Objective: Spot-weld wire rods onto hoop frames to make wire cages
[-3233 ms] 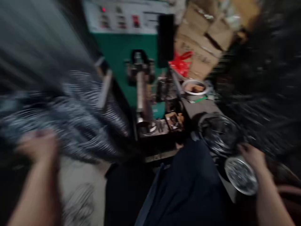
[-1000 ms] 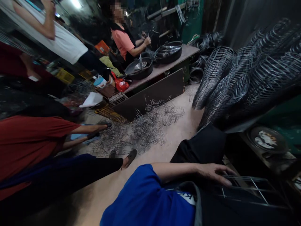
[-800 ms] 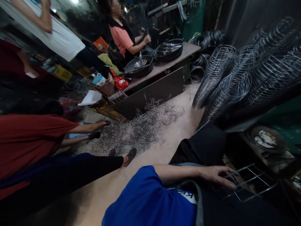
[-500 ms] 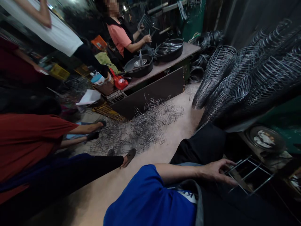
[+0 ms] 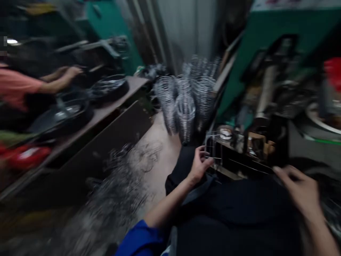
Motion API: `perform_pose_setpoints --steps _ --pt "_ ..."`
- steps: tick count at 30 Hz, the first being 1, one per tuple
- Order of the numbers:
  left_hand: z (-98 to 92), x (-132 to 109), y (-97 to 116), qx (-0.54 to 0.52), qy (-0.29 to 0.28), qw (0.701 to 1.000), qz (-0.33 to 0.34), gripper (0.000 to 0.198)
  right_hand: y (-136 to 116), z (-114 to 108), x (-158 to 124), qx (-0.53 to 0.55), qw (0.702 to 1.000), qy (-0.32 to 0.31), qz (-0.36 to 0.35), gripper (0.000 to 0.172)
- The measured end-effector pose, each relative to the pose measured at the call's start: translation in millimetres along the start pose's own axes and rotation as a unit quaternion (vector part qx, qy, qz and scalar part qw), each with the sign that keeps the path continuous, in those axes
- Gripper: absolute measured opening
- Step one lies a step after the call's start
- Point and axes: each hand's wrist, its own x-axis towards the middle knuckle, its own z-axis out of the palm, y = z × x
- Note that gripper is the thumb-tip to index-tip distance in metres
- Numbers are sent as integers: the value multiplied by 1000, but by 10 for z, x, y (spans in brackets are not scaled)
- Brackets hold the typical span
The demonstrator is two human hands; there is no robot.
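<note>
My left hand [image 5: 198,167] has its thumb and fingers closed on the edge of a small welded wire rack [image 5: 210,146] made of thin crossing rods. My right hand [image 5: 301,190] is raised over my lap, thumb and finger pinched at the end of a thin straight wire [image 5: 250,166] that runs toward the rack. Blur hides exactly how the fingertips meet it. Just beyond the rack is a machine [image 5: 262,113] with a round metal part [image 5: 226,133] and dark fittings.
Tall stacks of coiled wire rings [image 5: 185,106] stand ahead. Loose bent wire pieces [image 5: 119,192] litter the floor on the left. A co-worker's arm [image 5: 53,83] reaches over a bench [image 5: 106,113] with black pans [image 5: 110,87]. A white-rimmed basin [image 5: 317,117] sits at right.
My view has swung to the right toward the machine. My right hand has come into sight with the thin wire. The left hand still grips the rack.
</note>
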Motion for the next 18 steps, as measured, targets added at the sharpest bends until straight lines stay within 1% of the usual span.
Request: perform_pose_setpoints --steps 2,6,10,13,16,18 --pt "79 45 -20 -16 -22 1000 5 71 98 2 81 7 1000 3 -1 51" --pt "245 87 -1 -45 -62 997 9 71 221 90 289 46 999 0 -18 53" --pt "370 116 33 -33 -84 996 12 78 205 85 350 71 997 -14 -26 51" --pt "429 163 14 -8 -90 996 7 78 152 47 383 83 996 -20 -35 50" --pt "482 229 -37 22 -94 995 26 75 132 60 447 84 995 -28 -45 49" --pt "514 285 -73 43 -96 993 47 74 160 117 499 83 995 -40 -47 48"
